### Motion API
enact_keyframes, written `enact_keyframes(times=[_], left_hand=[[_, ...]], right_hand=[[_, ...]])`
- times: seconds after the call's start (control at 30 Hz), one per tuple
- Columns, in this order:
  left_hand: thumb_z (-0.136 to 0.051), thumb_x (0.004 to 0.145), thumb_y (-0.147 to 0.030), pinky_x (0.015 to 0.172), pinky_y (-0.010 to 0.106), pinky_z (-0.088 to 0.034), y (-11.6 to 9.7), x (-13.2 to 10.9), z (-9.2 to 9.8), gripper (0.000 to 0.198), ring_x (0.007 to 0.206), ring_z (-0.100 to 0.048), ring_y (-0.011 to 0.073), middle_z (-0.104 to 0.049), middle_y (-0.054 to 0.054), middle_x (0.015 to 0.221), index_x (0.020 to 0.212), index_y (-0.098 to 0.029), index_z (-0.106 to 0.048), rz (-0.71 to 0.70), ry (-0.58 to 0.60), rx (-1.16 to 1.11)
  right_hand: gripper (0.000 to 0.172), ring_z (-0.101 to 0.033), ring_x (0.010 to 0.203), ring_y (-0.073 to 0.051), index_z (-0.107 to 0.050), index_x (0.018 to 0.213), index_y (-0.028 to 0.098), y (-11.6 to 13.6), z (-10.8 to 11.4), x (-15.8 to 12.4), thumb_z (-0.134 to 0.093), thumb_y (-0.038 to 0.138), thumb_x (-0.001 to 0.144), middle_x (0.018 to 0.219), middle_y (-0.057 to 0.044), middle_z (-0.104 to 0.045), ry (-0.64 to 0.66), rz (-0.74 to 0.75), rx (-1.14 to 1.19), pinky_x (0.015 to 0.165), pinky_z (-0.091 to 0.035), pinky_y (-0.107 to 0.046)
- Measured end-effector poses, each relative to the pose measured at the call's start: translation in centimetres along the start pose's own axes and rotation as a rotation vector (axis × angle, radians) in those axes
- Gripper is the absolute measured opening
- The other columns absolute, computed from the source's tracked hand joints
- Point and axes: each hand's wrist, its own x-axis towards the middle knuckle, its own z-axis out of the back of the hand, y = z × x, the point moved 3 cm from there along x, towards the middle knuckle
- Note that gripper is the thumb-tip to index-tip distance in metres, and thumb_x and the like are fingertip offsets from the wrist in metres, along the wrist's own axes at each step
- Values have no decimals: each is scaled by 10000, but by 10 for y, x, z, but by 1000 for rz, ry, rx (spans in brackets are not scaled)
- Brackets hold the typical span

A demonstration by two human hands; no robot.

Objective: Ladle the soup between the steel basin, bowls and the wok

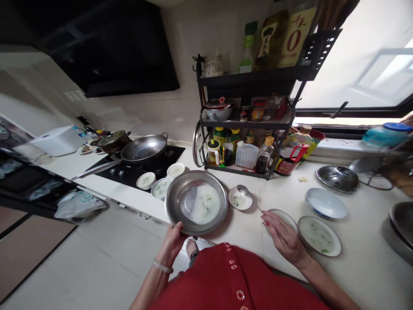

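My left hand (174, 239) grips the near rim of a wide metal basin (172, 185), which is tilted and holds pale soup with green bits pooled toward its right side. In my right hand (285, 241) is the thin handle of a metal soup spoon (244, 190). The spoon's head is over a small white bowl (240, 206) with some soup in it, just right of the basin. Beneath my right hand, a bowl of soup (287, 216) is partly hidden. Another full bowl (319, 252) stands to its right.
Several small soup bowls (148, 181) stand left of the basin, by the black stove with a wok (145, 148). A black spice rack (245, 125) with bottles rises behind. Toward the right are a light blue bowl (325, 202), a metal lid (338, 178) and a pan (403, 219).
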Motion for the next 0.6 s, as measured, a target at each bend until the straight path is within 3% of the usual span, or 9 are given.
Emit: enact_keyframes(times=[0.13,0.23,0.37,0.47,0.6], left_hand=[[-477,648,1,500,287,-532,0,0,-1,191,480,-568,134,-579,-25,532,714,-178,-464,-12,11,23],[-483,643,3,507,307,-536,-1,-1,-2,199,466,-559,133,-587,-26,527,731,-175,-474,-16,13,25],[-474,623,21,506,314,-542,-4,-5,-5,221,451,-553,130,-580,-22,512,729,-172,-474,-16,-2,36],[-466,618,26,514,317,-549,-5,-7,-7,228,447,-543,124,-570,-25,508,725,-175,-462,-18,-9,43],[-449,618,31,517,332,-552,-3,-5,-5,246,468,-557,135,-582,-17,529,746,-179,-453,-20,-9,51]], right_hand=[[128,-702,656,-226,-628,885,216,-15,-6,4,-572,319,833,710,-60,-704,-395,-437,286,687,-577,-380],[136,-697,610,-212,-605,821,199,-17,-19,10,-626,330,789,656,-24,-675,-535,-566,563,680,-571,-364],[206,-693,624,-205,-607,871,191,-6,-47,19,-619,385,804,682,-29,-689,-344,-539,579,661,-569,-357],[237,-696,662,-213,-599,910,197,3,-70,25,-552,422,853,661,-32,-687,-190,-439,438,673,-570,-367],[237,-695,685,-209,-600,916,213,5,-95,32,-504,427,878,733,-47,-702,-83,-285,339,699,-567,-370]])
